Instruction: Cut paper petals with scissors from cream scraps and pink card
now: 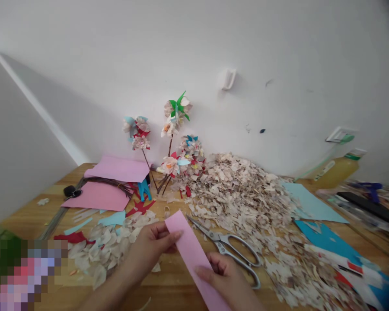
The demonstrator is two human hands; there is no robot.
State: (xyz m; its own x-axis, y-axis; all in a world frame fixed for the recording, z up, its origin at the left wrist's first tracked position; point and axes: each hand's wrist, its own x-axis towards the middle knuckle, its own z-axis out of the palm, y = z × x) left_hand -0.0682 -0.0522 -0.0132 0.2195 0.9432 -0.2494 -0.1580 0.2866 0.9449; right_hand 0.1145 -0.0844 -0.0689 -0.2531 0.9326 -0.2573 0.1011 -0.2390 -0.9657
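Long pink paper strip (192, 255) lies at the desk's (26, 218) near edge, uncut and unfolded. Left hand (151, 250) pinches its far end; right hand (225, 276) closes on its near part. Steel scissors (230, 250) rest idle just beside. Finished paper flowers on twig stems (175, 142) stand at the far edge; pale petal scraps (246, 198) heaped between.
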